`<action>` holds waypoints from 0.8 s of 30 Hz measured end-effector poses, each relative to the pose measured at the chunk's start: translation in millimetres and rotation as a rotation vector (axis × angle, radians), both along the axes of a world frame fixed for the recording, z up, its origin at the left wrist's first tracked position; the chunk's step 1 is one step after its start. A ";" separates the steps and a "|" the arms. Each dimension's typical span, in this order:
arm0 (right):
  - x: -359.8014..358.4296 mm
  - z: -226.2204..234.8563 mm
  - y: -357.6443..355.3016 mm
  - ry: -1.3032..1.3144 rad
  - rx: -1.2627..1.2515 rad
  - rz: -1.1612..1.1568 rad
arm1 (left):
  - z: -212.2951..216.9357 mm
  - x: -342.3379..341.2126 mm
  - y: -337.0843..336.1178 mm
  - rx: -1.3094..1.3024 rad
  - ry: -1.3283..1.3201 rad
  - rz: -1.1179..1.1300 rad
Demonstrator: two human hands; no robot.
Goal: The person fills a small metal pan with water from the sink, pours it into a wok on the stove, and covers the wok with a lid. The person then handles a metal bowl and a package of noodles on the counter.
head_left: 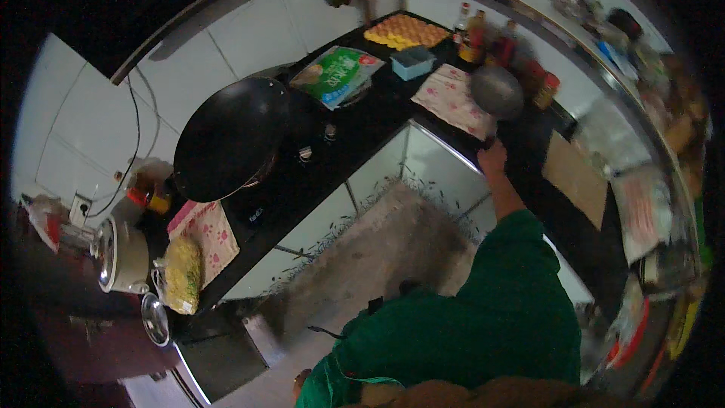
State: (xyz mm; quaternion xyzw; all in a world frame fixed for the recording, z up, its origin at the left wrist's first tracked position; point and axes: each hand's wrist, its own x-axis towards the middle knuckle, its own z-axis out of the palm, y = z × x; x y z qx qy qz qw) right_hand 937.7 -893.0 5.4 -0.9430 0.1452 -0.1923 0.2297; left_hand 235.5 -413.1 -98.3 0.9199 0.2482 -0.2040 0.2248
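Observation:
My right hand (493, 157) reaches over the counter on the right, fingers closed round the short dark handle of a round grey pan (496, 91). The pan lies partly over a pink-patterned cloth (455, 102), and whether it rests on the counter or is slightly raised is hard to tell. Low in the picture, beside my green clothing, a sliver of my left hand (301, 379) shows, its fingers hidden. A large black wok (230, 140) stands tilted on the stove to the left.
Behind the cloth are a light-blue box (413, 63), a tray of eggs (405, 32) and sauce bottles (474, 36). A green-and-white packet (338, 75) lies by the wok. A brown board (575, 179) is on the right counter. A pale cooker (123, 255) and yellow bag (183, 276) stand left.

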 end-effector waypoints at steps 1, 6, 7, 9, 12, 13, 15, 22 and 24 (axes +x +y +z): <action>23.2 -9.9 -9.2 0.045 -0.027 -0.056 | 3.7 9.0 -18.7 0.020 -0.022 -0.009; 102.1 -85.4 -68.1 0.172 -0.437 0.008 | 26.8 59.9 -53.2 -0.209 0.188 0.290; 114.2 -108.4 -77.8 0.176 -0.520 -0.042 | 39.1 62.6 -58.0 -0.220 0.212 0.317; 134.2 -145.9 -100.8 -0.029 -0.833 0.041 | 72.1 59.2 -69.2 -0.249 0.096 0.406; 160.0 -156.9 -120.9 -0.608 -1.004 0.493 | 103.5 61.3 -84.3 -0.176 0.080 0.442; 159.4 -148.8 -123.0 -0.487 -0.918 0.478 | 111.5 58.6 -87.1 -0.134 0.105 0.435; 141.2 -123.7 -112.9 -0.157 -0.598 0.322 | 124.5 43.5 -96.5 -0.109 0.042 0.464; -11.3 -31.0 -30.4 0.061 -0.060 0.081 | 106.9 -86.4 -104.7 -0.168 -0.145 0.569; -69.6 -18.1 2.9 0.071 0.017 0.103 | 107.2 -145.5 -110.1 -0.167 -0.164 0.669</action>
